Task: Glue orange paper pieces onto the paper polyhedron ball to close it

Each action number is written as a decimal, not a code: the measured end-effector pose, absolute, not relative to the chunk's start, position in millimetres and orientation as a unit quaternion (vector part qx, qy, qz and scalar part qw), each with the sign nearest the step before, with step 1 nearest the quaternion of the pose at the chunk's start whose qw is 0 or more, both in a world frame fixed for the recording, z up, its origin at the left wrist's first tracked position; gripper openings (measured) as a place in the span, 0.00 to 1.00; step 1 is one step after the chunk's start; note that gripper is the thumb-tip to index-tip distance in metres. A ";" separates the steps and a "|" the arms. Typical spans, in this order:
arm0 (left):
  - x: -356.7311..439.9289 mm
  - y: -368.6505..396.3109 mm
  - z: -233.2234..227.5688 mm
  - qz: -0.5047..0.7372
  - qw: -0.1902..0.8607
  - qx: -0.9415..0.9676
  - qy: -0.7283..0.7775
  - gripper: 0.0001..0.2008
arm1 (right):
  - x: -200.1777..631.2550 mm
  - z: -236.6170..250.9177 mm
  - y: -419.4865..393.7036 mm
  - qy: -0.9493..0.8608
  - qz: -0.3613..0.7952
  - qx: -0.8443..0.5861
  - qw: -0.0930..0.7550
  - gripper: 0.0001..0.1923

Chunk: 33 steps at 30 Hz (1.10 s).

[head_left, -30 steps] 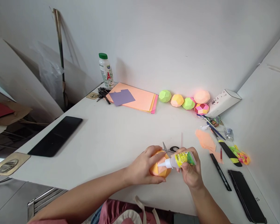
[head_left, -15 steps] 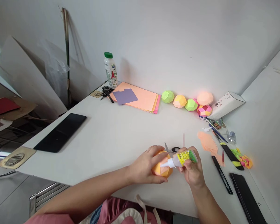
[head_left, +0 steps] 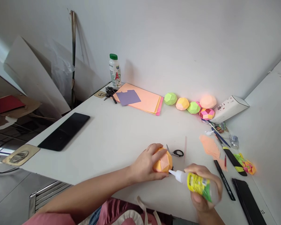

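- The left hand (head_left: 146, 164) is cupped around an orange paper ball (head_left: 163, 161), holding it just above or on the desk (head_left: 121, 137); which one is hard to tell.
- The right hand (head_left: 202, 190) is closed around a glue bottle (head_left: 196, 184), blurred, with its white nozzle pointing left and its tip touching or just beside the ball's lower right side.
- Small scissors (head_left: 176, 152) lie just behind the ball.
- To the right lie orange paper scraps (head_left: 209, 146), a black pen (head_left: 224, 179) and a dark phone (head_left: 248, 200).
- Along the wall sits a row of paper balls (head_left: 192, 106), beside a stack of coloured paper (head_left: 144, 100).
- A black tablet (head_left: 64, 131) lies at the desk's left edge.
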<state>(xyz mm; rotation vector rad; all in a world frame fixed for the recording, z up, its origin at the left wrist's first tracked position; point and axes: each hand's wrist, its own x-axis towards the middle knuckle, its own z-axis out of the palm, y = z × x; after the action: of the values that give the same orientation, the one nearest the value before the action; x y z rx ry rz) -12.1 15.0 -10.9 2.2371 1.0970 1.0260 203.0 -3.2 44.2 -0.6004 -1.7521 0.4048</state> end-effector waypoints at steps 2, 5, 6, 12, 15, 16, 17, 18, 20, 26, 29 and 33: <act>-13.4 17.8 -11.0 0.365 0.199 0.810 0.414 0.35 | 211.6 45.3 -5.5 -0.789 0.032 -0.234 0.568 0.22; -16.3 22.0 -9.1 0.368 0.181 0.798 0.442 0.34 | 217.5 45.4 -0.9 -0.807 -0.074 -0.298 0.505 0.19; -17.5 23.1 -8.2 0.370 0.182 0.791 0.452 0.33 | 217.2 44.6 2.4 -0.796 -0.061 -0.346 0.493 0.18; -24.1 25.3 -6.1 0.383 0.196 0.757 0.492 0.32 | 213.5 36.8 25.0 -0.711 -0.043 -0.422 0.561 0.14; -25.2 25.1 -6.6 0.392 0.201 0.750 0.494 0.32 | 215.0 35.8 30.0 -0.704 -0.062 -0.453 0.544 0.13; -25.2 25.0 -6.5 0.391 0.204 0.750 0.493 0.32 | 215.3 36.0 30.5 -0.702 -0.070 -0.454 0.545 0.13; -25.0 24.8 -6.3 0.389 0.206 0.750 0.493 0.32 | 215.5 36.4 30.8 -0.701 -0.075 -0.455 0.544 0.13; -24.6 24.7 -6.1 0.386 0.208 0.751 0.494 0.32 | 215.5 37.0 30.8 -0.702 -0.076 -0.458 0.540 0.13; -23.5 24.3 -5.6 0.381 0.209 0.754 0.493 0.33 | 215.0 38.4 30.9 -0.703 -0.079 -0.456 0.540 0.11; -20.0 22.8 -5.8 0.372 0.199 0.775 0.470 0.33 | 214.2 38.6 32.6 -0.700 -0.094 -0.455 0.542 0.12; -18.9 22.2 -6.1 0.371 0.203 0.777 0.467 0.33 | 214.6 36.1 32.9 -0.694 -0.078 -0.459 0.549 0.13; -19.4 21.6 -5.7 0.375 0.219 0.772 0.464 0.34 | 214.6 33.2 33.1 -0.694 -0.068 -0.452 0.556 0.14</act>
<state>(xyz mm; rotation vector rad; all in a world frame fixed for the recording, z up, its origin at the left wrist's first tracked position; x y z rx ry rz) -19.4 21.6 -5.7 2.1373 1.2837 1.0383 214.6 33.1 33.2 -1.0682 -1.6378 -0.1600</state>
